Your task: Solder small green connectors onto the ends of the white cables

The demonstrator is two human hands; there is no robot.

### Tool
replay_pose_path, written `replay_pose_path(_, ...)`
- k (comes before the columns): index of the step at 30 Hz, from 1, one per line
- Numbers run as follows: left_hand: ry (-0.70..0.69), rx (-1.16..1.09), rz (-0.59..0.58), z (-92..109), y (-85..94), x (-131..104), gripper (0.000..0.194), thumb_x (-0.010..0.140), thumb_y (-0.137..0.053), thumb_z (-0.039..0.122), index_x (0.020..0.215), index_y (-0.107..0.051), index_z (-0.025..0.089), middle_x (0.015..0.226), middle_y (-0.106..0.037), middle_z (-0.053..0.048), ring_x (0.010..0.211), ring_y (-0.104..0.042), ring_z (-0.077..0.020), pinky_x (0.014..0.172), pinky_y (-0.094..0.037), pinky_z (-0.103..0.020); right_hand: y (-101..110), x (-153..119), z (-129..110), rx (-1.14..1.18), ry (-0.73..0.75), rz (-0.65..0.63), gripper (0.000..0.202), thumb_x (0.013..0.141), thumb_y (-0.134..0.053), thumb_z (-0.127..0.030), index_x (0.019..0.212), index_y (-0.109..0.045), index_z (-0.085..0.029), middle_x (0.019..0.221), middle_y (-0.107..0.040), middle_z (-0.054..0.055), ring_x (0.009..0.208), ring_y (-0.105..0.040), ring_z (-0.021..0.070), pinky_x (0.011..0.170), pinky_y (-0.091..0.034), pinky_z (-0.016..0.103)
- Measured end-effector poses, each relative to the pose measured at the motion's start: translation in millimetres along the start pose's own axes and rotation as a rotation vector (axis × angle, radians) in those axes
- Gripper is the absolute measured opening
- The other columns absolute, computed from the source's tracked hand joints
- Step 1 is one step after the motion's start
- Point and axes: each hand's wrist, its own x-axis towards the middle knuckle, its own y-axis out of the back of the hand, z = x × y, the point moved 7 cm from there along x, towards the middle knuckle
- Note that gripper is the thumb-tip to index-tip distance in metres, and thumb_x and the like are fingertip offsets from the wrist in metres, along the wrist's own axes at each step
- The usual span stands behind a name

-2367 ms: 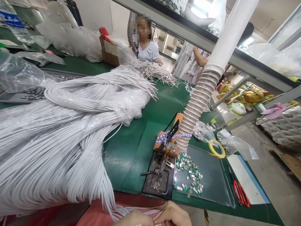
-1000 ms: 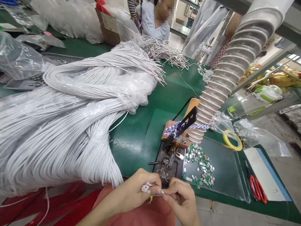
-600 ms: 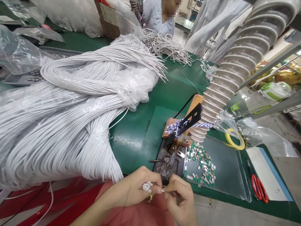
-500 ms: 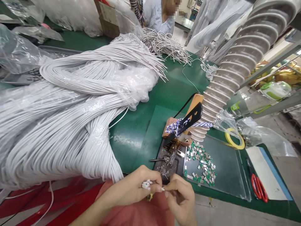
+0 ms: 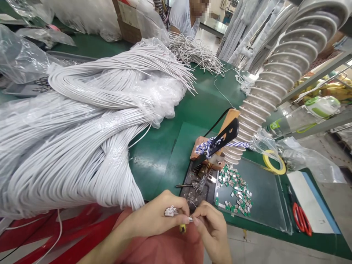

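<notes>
Wire ends [image 5: 171, 211] in left grip [image 5: 162, 214]: smooth, plastic-looking, low sheen. Cable bundles [image 5: 74, 172] left of left grip: same plastic look, satin. Film wrap [image 5: 165, 97] on top: clear plastic, crinkled, glossy. Surface [image 5: 150, 165] ahead of left grip: smooth, glossy. Block [image 5: 195, 148] beyond right grip [image 5: 213, 231]: rough, matt, brick-like. Hose [image 5: 277, 73] farther ahead of right grip: ribbed, translucent plastic. Small parts [image 5: 240, 202] right of right grip: shiny metal. Sheet [image 5: 309, 203] farther right: matt, paper-like.

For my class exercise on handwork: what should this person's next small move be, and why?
Probably a gentle tug on the small white tip by the right hand, with the left hand gripping firmly. The tip sits at both hands' fingertips, and the left hand also holds a bunch of white cables, so steadying them might help free it.
</notes>
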Motion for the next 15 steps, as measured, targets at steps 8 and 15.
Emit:
replay_pose_path(8,-0.003,-0.018,0.038,-5.3,-1.0,-2.4,0.020,0.090,-0.060,0.026,0.078,-0.068,0.013,0.067,-0.068,-0.001,0.060,-0.059,-0.0124,0.057,-0.044,-0.018,1.2,-1.5,1.7,-0.014,0.024,0.025,0.011,0.091,-0.057,-0.020,0.081,-0.062,-0.022,0.066,-0.047,-0.004,0.057,-0.044,0.0108,0.051,-0.032,0.022)
replay_pose_path(15,-0.043,-0.073,0.060,-3.9,-1.7,-0.6,0.024,0.093,-0.058,0.029,0.082,-0.071,0.012,0.074,-0.070,-0.004,0.065,-0.062,-0.0137,0.064,-0.047,-0.020,-1.9,-0.6,-2.6,-0.049,0.023,0.040,0.018,0.093,-0.053,-0.022,0.076,-0.058,-0.021,0.065,-0.049,-0.003,0.058,-0.046,0.0116,0.052,-0.034,0.022)
